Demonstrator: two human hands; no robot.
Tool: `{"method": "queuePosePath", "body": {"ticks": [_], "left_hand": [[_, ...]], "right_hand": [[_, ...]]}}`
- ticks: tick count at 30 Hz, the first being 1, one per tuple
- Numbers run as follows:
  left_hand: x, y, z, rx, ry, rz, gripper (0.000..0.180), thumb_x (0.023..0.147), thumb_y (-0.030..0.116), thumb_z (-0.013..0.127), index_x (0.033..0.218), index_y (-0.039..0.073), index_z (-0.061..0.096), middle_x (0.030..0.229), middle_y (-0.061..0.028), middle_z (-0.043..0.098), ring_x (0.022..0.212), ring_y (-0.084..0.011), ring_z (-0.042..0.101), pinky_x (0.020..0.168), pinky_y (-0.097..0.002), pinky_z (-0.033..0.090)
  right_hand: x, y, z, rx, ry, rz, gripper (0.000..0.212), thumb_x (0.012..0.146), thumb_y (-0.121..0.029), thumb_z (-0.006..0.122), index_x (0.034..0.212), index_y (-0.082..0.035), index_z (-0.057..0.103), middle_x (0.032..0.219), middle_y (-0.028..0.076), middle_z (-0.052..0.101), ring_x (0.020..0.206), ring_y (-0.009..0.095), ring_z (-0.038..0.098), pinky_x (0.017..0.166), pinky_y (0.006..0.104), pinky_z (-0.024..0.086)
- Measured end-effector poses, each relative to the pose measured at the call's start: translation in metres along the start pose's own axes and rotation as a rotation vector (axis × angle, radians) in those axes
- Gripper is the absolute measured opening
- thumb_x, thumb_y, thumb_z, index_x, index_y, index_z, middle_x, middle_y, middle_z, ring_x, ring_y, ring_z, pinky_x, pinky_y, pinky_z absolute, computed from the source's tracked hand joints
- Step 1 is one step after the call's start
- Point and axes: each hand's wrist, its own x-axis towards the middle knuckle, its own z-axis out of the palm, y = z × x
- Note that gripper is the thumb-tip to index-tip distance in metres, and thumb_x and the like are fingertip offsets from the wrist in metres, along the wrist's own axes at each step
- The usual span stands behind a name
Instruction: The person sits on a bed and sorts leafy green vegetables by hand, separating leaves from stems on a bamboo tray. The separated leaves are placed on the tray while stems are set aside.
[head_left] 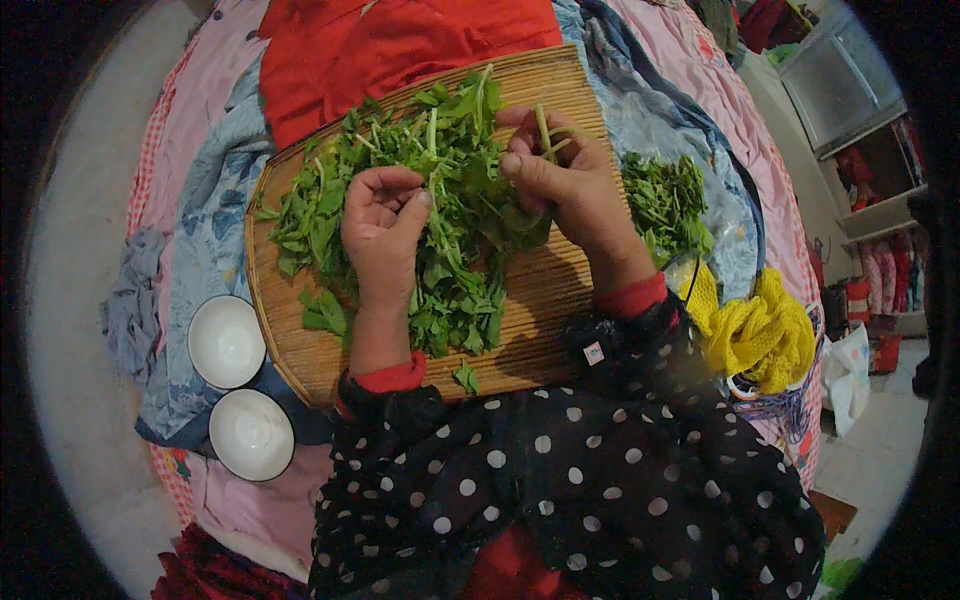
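A heap of leafy green vegetables [450, 250] covers much of a slatted bamboo tray [545, 330]. Over its right side, my right hand [575, 180] is closed around a leafy stem [545, 130]; pale stalk ends stick up between the fingers, and leaves hang below. My left hand [385, 225] is above the heap's left part with curled fingers, thumb and forefinger brought close together beside a pale upright stem. Whether anything is pinched there is too small to tell. A single leaf [466, 377] lies by the tray's near edge.
Right of the tray, more greens [665, 205] lie on clear plastic, with a yellow knitted cloth [765, 330] nearer me. Two white bowls [227, 342] [252, 435] stand at the left. A red cloth [410, 45] lies beyond the tray, over blue patterned fabric [215, 200].
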Motion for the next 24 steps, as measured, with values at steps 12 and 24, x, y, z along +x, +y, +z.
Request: {"method": "queuePosePath", "body": {"ticks": [12,24], "left_hand": [[-0.002,-0.005,-0.003,-0.008,-0.042,0.039,0.025,0.077,-0.006,0.059,0.098,0.002,0.048,0.093,-0.0047,0.055,0.081,-0.0096,0.052,0.074,-0.0222,0.044],[-0.004,-0.003,-0.002,-0.055,-0.063,0.046,0.029,0.076,-0.008,0.058,0.101,0.001,0.047,0.096,-0.0065,0.054,0.083,-0.0108,0.052,0.075,-0.0231,0.044]], "right_hand": [[0.001,0.006,-0.003,-0.008,-0.213,-0.099,0.038,0.092,-0.035,0.044,0.089,-0.001,0.061,0.06,-0.001,0.047,0.055,0.007,0.041,0.052,0.0209,0.034],[0.002,0.014,0.009,-0.12,-0.142,0.1,0.026,0.084,-0.02,0.058,0.102,-0.002,0.056,0.064,-0.003,0.05,0.06,0.005,0.047,0.053,0.0193,0.039]]}}
